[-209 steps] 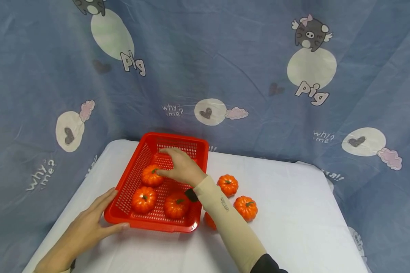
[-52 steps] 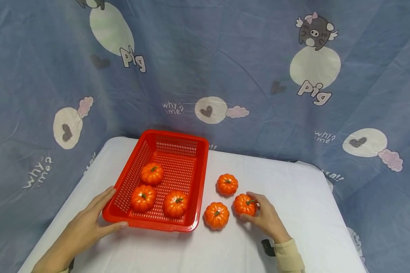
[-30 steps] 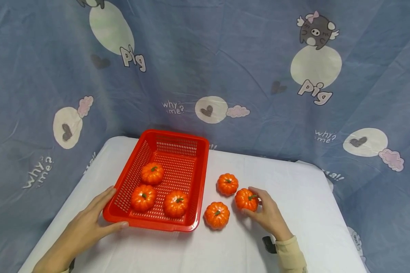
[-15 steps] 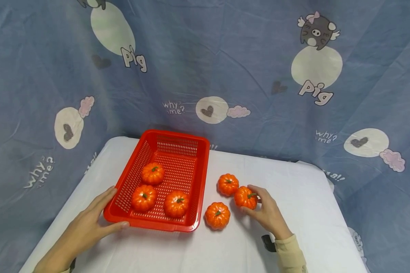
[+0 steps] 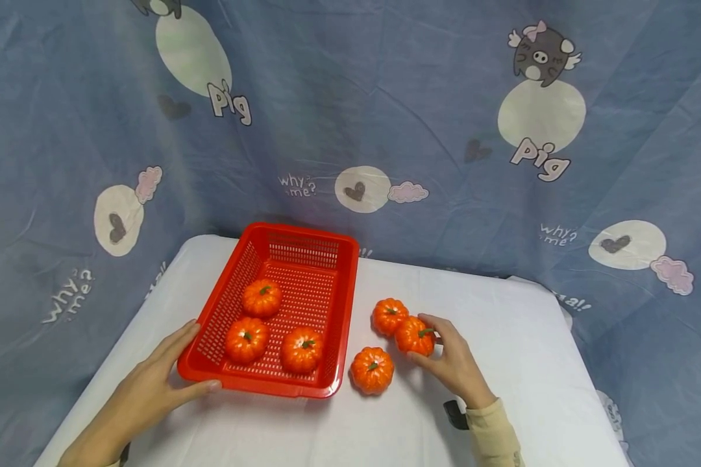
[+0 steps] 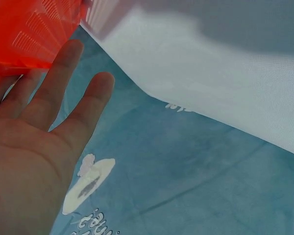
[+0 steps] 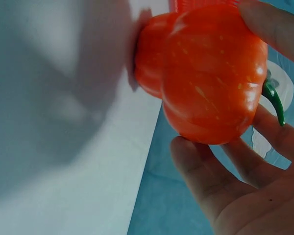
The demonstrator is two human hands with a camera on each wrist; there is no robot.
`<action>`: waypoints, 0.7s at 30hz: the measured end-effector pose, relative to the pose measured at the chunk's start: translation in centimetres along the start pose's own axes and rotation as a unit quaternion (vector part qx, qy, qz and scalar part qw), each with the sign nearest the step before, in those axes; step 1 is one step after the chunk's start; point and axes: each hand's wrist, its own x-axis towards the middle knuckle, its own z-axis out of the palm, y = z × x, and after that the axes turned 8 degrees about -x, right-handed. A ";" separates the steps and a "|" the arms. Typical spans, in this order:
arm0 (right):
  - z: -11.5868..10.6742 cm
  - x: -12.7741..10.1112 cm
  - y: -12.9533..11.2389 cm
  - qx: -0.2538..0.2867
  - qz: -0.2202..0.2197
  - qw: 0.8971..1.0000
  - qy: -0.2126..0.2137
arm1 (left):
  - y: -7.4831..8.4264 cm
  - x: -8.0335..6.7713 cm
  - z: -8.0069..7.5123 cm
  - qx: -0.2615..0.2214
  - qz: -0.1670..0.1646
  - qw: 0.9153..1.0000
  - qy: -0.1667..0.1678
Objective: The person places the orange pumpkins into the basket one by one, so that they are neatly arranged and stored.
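My right hand [image 5: 457, 362] grips a small orange pumpkin [image 5: 415, 335] with a green stem, thumb on one side and fingers on the other. In the right wrist view this pumpkin [image 7: 215, 73] is raised off the white cloth, with its shadow beside it. A second pumpkin [image 5: 390, 316] lies just behind and left of it, partly overlapped. A third pumpkin [image 5: 372, 370] lies nearer, beside the red basket [image 5: 343, 311]. My left hand [image 5: 146, 392] lies at the basket's front left corner, fingers straight along the side and thumb by the front rim; the left wrist view shows the fingers extended.
Inside the basket sit three more pumpkins, at the left [image 5: 261, 298], front left [image 5: 246, 340] and front right [image 5: 302, 349]. The white tablecloth [image 5: 502, 324] extends to the right. A blue printed curtain [image 5: 432, 130] hangs behind and around the table.
My right hand has left the basket, taken hold of the rightmost pumpkin and raised it, shifting slightly left and away from me. My left hand has stayed at the basket's corner.
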 end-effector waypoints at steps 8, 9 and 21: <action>0.4 0.5 -0.8 0.011 -0.017 0.999 0.030 | 0.0 0.0 0.0 0.003 -0.001 1.000 0.000; 0.5 0.5 -0.9 0.012 -0.022 0.999 0.034 | 0.0 0.0 0.0 0.004 -0.002 1.000 0.000; 0.9 1.1 -1.7 0.021 -0.064 0.997 0.046 | 0.0 0.1 0.1 0.005 0.001 1.000 0.001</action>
